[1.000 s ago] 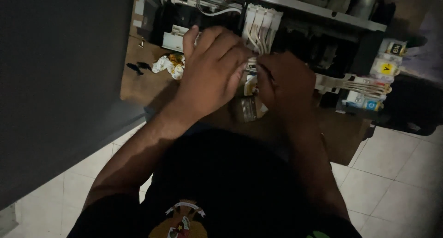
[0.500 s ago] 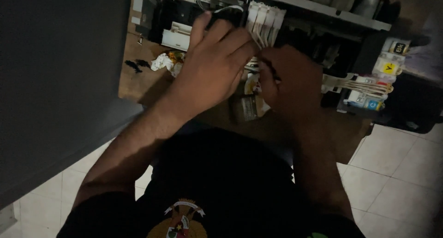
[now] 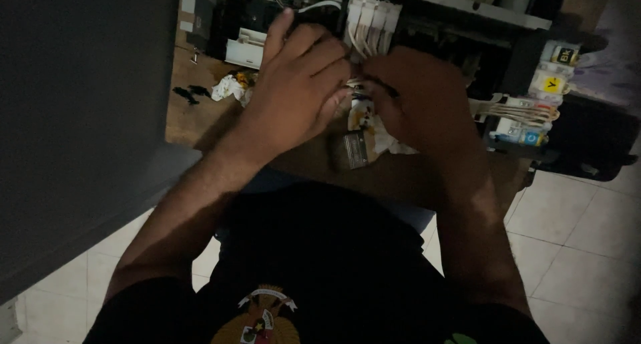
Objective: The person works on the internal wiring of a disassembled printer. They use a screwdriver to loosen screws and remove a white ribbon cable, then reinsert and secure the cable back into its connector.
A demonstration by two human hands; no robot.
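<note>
My left hand (image 3: 300,84) and my right hand (image 3: 417,97) meet over a wooden table (image 3: 200,110), in front of an opened printer (image 3: 267,10). Their fingertips pinch a small ink-stained tissue-wrapped part (image 3: 357,110) between them; most of it is hidden by the fingers. White tissue (image 3: 394,142) hangs below my right palm. A small dark block (image 3: 354,150) lies on the table just under the hands. A row of white ink cartridges (image 3: 370,17) with thin tubes stands right behind my fingers.
An external ink tank set (image 3: 551,84) with a bundle of pale tubes (image 3: 514,110) sits at the right table edge. A crumpled stained tissue (image 3: 230,87) and small black bits (image 3: 187,92) lie at the left. A dark grey panel (image 3: 80,117) fills the left; pale floor tiles (image 3: 581,237) lie below.
Both hands stay pressed together on the same part; my left fingers have shifted slightly over it. The view has drifted a little.
</note>
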